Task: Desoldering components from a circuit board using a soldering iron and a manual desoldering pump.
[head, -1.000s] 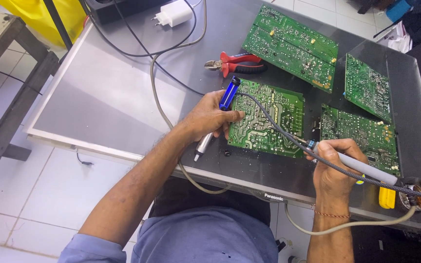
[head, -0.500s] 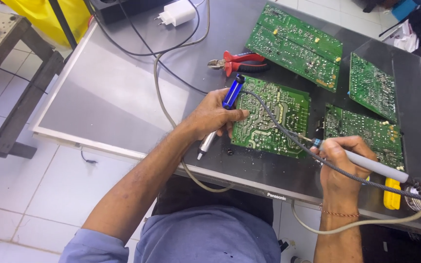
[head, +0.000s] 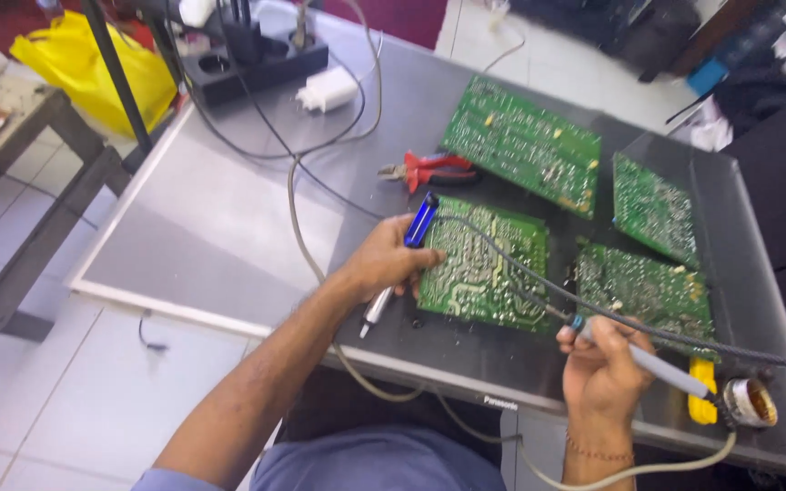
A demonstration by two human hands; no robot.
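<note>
While the grey worktop [head: 211, 227] lies bare at its left end, the left hand [head: 384, 262] grips a blue and silver desoldering pump [head: 402, 259] against the edge of the middle circuit board [head: 484, 264]. Red pliers [head: 429, 169] lie just behind. Rightward, the right hand [head: 604, 368] is closed around a soldering iron [head: 639, 357], its tip at that board's near corner.

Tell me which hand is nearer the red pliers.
Left. The left hand rests on the board just below the red pliers; the right hand is far off, at the table's near edge.
</note>
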